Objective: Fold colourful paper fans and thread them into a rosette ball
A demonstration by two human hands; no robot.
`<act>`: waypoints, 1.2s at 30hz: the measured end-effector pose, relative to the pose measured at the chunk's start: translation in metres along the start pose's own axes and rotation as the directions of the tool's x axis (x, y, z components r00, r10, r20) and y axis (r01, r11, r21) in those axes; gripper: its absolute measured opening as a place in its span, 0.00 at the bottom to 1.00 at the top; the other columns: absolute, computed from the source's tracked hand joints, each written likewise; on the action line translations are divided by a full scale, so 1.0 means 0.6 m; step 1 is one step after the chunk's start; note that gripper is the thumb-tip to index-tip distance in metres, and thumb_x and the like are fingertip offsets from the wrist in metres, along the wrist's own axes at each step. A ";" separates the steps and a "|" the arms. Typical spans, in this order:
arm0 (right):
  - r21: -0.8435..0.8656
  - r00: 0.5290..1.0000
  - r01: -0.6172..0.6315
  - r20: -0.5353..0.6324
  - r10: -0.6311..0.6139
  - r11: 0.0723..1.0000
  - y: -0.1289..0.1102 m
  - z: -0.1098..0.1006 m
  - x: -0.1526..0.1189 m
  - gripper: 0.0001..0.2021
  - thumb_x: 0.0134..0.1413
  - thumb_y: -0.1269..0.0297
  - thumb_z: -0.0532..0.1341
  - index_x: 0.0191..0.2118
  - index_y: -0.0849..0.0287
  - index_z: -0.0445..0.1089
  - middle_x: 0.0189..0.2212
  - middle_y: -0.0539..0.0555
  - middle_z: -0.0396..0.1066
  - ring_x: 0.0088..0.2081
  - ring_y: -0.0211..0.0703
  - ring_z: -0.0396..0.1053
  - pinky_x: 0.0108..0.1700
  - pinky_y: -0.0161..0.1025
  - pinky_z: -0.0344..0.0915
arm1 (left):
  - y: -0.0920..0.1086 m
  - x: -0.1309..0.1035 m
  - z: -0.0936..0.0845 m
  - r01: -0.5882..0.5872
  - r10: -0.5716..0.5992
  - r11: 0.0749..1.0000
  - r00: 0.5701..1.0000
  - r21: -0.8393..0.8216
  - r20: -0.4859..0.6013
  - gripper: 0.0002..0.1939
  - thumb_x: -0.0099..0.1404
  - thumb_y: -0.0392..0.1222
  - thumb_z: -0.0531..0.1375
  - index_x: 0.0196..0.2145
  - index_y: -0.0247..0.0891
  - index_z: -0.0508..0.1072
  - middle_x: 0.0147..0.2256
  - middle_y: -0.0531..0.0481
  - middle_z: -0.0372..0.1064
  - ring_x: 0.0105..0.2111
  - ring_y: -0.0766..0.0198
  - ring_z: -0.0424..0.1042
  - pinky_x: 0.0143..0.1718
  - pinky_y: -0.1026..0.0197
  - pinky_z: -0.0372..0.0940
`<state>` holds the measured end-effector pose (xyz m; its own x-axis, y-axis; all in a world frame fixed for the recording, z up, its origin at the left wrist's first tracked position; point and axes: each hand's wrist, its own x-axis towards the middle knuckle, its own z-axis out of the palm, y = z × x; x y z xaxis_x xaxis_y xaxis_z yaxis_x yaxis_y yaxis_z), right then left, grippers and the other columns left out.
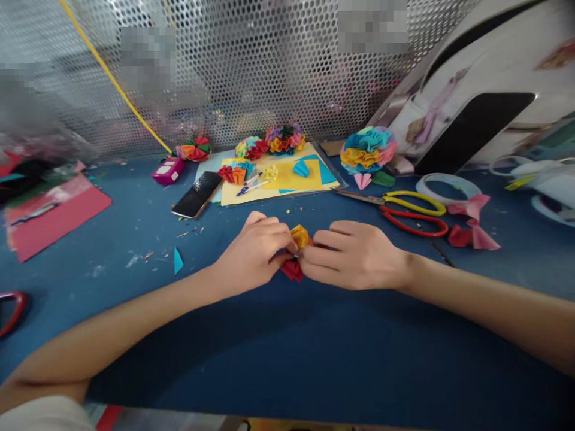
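Between both hands, over the near middle of the blue table, is a small paper flower with orange-yellow and red folded petals. My left hand pinches its left side with thumb and forefinger. From the right, my right hand grips the same flower with curled fingers. The fingertips hide much of its middle. Behind the hands, a yellow paper sheet carries a blue folded paper piece, a red-and-orange folded paper piece and a pen.
Scissors with yellow and red handles lie right, near a tape roll and pink paper pieces. A phone and purple box are left. Paper pompoms line the mesh panel; a white bag stands right.
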<state>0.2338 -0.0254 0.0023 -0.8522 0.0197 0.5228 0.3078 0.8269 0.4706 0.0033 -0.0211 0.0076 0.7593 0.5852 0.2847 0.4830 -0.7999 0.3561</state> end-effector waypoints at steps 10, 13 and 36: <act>0.265 0.986 -0.169 0.057 0.159 0.949 0.086 -0.030 -0.022 0.11 0.73 0.64 0.56 0.36 0.54 0.71 0.31 0.51 0.76 0.33 0.43 0.71 0.34 0.41 0.62 | -0.019 -0.003 0.012 0.026 -0.029 0.999 0.992 -0.023 -0.125 0.06 0.69 0.31 0.61 0.39 0.39 0.76 0.37 0.53 0.78 0.38 0.62 0.74 0.46 0.56 0.55; 0.516 0.910 -0.410 0.180 0.373 0.752 0.128 -0.023 -0.049 0.08 0.71 0.64 0.58 0.37 0.51 0.72 0.33 0.51 0.77 0.35 0.44 0.73 0.39 0.42 0.67 | -0.021 -0.004 0.014 0.034 -0.038 0.999 0.992 -0.033 -0.116 0.05 0.69 0.31 0.62 0.38 0.39 0.76 0.36 0.54 0.77 0.37 0.62 0.74 0.46 0.55 0.55; 0.708 0.721 -0.640 0.420 0.551 0.298 0.021 0.060 -0.060 0.10 0.70 0.65 0.57 0.52 0.54 0.70 0.47 0.56 0.74 0.45 0.45 0.73 0.46 0.42 0.71 | -0.022 -0.028 0.034 -0.262 0.239 0.961 0.948 -0.088 -0.209 0.02 0.73 0.38 0.63 0.43 0.39 0.73 0.39 0.49 0.79 0.39 0.62 0.76 0.46 0.58 0.65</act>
<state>0.2532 0.0047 -0.0360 -0.6226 0.7059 0.3378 0.3374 0.6316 -0.6980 -0.0070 -0.0230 -0.0199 0.7445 0.3911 0.5411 0.2271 -0.9105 0.3456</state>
